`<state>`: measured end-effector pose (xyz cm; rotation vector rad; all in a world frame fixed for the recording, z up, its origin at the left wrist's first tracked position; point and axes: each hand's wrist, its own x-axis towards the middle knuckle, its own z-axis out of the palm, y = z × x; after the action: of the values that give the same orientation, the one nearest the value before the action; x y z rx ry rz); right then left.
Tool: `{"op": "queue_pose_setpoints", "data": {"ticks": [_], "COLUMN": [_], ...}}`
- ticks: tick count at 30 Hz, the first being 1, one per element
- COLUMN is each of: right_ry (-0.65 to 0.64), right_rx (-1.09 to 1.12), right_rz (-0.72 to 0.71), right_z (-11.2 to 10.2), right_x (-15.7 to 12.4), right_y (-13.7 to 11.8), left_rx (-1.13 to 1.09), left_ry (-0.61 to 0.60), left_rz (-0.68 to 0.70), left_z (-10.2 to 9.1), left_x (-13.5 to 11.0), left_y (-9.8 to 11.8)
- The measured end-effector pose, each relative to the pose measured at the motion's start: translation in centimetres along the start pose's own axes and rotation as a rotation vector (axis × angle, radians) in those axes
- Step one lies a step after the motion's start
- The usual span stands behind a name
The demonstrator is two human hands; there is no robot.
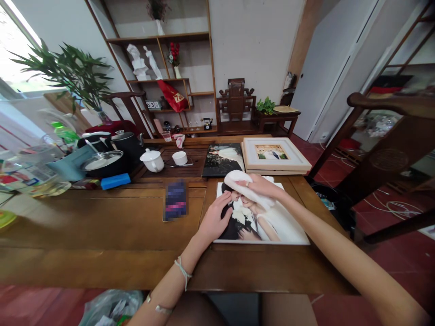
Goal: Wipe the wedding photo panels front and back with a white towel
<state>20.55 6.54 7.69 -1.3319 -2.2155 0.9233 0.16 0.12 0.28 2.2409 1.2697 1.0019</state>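
A large glossy photo print [272, 222] lies flat on the wooden table [102, 231] in front of me. My left hand [215, 220] rests flat on the print's left edge, fingers spread, holding it down. My right hand [260, 184] presses a folded white cloth [239, 182] onto the upper part of the print, fingers closed over the cloth.
Behind the print lie a dark photo panel [222, 159] and a white framed picture [275, 156]. A phone [176, 200] lies to the left. A teapot [152, 160], cup [179, 157], pots [112, 156] and bottles crowd the far left. A wooden chair [384, 149] stands right.
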Motion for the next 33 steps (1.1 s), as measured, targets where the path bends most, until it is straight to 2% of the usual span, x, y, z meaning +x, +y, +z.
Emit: {"op": "queue_pose_setpoints", "data": {"ticks": [4,7,13,17,20,24,30,33], "right_ry": [0.086,0.092,-0.027,-0.111,-0.139,-0.117,0.068,0.112], "right_rx": [-0.087,-0.165,-0.533,-0.549,-0.532,-0.491,-0.545,-0.575], "right_rz": [-0.027,-0.108,-0.301,-0.349,-0.355,-0.291,-0.164,-0.126], "right_z": [-0.9,0.1,3.7,5.1,5.4,4.6,1.9,0.9], "right_x": [-0.9,-2.2,-8.1,-12.7,-14.0,-12.0,-5.8,-3.8], "right_y": [1.8,1.9,-0.2,-2.2,-3.0,-2.1,1.4,2.6], "left_rx": [-0.009,-0.015,-0.020,-0.027,-0.028,-0.015,-0.017,-0.013], "left_ry": [0.022,0.014,0.001,-0.001,0.010,-0.007,0.014,0.016], "left_rz": [-0.002,-0.008,-0.010,0.001,0.012,0.004,-0.005,-0.016], "left_z": [0.1,0.1,0.0,0.0,0.0,0.0,0.1,0.1], "left_x": [-0.1,0.0,0.0,0.0,-0.1,-0.1,0.0,-0.1], "left_y": [0.0,0.0,0.0,0.0,0.0,-0.1,0.0,0.0]}}
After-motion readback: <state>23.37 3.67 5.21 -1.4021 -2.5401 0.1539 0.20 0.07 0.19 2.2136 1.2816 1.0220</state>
